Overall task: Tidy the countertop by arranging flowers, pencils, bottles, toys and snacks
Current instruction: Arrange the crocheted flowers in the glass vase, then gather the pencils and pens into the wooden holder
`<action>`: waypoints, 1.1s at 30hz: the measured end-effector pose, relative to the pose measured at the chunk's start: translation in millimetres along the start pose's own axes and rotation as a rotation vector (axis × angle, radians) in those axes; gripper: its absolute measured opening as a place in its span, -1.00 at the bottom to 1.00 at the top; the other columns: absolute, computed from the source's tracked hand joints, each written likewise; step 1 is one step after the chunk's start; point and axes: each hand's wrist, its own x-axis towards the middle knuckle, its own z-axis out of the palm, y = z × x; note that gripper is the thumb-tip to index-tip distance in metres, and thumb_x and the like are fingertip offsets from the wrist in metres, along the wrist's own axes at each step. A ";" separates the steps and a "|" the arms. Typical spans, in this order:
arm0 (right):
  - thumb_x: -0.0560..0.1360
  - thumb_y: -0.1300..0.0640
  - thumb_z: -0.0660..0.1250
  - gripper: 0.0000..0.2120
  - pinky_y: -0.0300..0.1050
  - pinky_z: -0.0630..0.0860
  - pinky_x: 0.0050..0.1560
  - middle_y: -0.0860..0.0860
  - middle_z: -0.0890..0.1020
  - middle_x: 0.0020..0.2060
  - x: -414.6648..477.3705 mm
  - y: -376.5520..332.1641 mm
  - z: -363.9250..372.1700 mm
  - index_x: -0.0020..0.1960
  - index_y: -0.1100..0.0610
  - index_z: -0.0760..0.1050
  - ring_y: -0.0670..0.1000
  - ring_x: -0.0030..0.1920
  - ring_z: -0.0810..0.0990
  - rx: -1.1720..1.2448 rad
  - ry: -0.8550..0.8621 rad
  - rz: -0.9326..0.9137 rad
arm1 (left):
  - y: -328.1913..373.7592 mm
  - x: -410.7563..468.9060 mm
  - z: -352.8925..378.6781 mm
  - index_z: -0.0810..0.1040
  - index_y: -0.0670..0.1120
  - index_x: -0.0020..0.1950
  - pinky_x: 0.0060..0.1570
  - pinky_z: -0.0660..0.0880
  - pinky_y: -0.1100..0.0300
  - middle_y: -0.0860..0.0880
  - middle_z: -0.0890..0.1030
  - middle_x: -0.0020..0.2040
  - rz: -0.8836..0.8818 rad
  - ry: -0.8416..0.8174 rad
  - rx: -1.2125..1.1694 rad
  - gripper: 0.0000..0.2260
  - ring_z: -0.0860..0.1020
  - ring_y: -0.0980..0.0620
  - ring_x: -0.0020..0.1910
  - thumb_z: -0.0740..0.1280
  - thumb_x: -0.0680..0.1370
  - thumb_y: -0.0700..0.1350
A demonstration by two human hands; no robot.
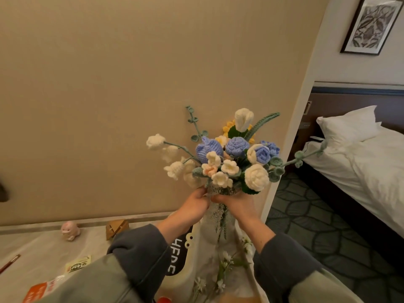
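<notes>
I hold a crocheted bouquet (227, 158) of blue, white and yellow flowers up in front of the beige wall. My left hand (196, 201) and my right hand (237, 203) both grip its stem bundle just under the blooms. Below them stands a pale vase (213, 235), with the green stems running down towards it. Small white daisy-like flowers (225, 265) lie lower down by a cream basket (188, 259). On the countertop (43, 248) sit a pink toy figure (69, 230), a wooden toy (115, 228), a pencil (9, 263) and snack packets (78, 263).
An orange packet (38, 291) lies at the counter's near left. A black item with white letters (175, 256) leans in the basket. A wall corner (290, 132) stands right of the bouquet, with a bed (360, 160) and patterned carpet (317, 226) beyond.
</notes>
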 end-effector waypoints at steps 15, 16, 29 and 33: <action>0.16 0.27 0.65 -0.46 -0.52 0.46 -0.25 -0.19 0.60 -0.13 12.6 6.3 3.8 0.06 0.02 0.53 -0.37 -0.15 0.52 0.012 0.028 -0.021 | 8.8 -1.8 2.0 0.31 -0.05 0.43 -0.01 0.46 0.34 0.15 0.47 0.14 0.046 0.001 0.044 -0.42 0.47 0.16 0.14 0.13 0.45 -0.44; 0.17 0.27 0.65 -0.46 -0.53 0.45 -0.24 -0.20 0.60 -0.13 12.4 6.6 3.8 0.06 0.01 0.53 -0.40 -0.15 0.51 0.012 0.025 -0.026 | 9.2 -2.0 1.9 0.31 -0.03 0.42 0.01 0.42 0.38 0.14 0.46 0.17 0.053 -0.002 0.043 -0.41 0.45 0.18 0.15 0.14 0.45 -0.44; 0.20 0.22 0.61 -0.36 0.14 0.50 0.23 0.05 0.58 0.11 -3.7 2.2 7.0 0.18 0.03 0.39 0.10 0.19 0.55 -0.049 0.097 0.017 | 16.8 -19.8 -4.6 0.14 -0.19 0.53 0.23 0.39 0.18 -0.10 0.32 0.45 0.001 0.045 0.059 -0.45 0.38 0.03 0.33 0.12 0.53 -0.37; 0.32 0.15 0.53 -0.36 0.12 0.45 0.27 0.07 0.46 0.22 -29.3 -4.6 7.6 0.30 0.12 0.33 0.11 0.23 0.46 0.031 0.234 0.125 | 15.1 -43.5 -17.1 0.20 -0.14 0.50 -0.08 0.49 0.28 -0.09 0.43 0.34 -0.053 0.117 -0.063 -0.53 0.51 0.04 0.10 0.15 0.59 -0.30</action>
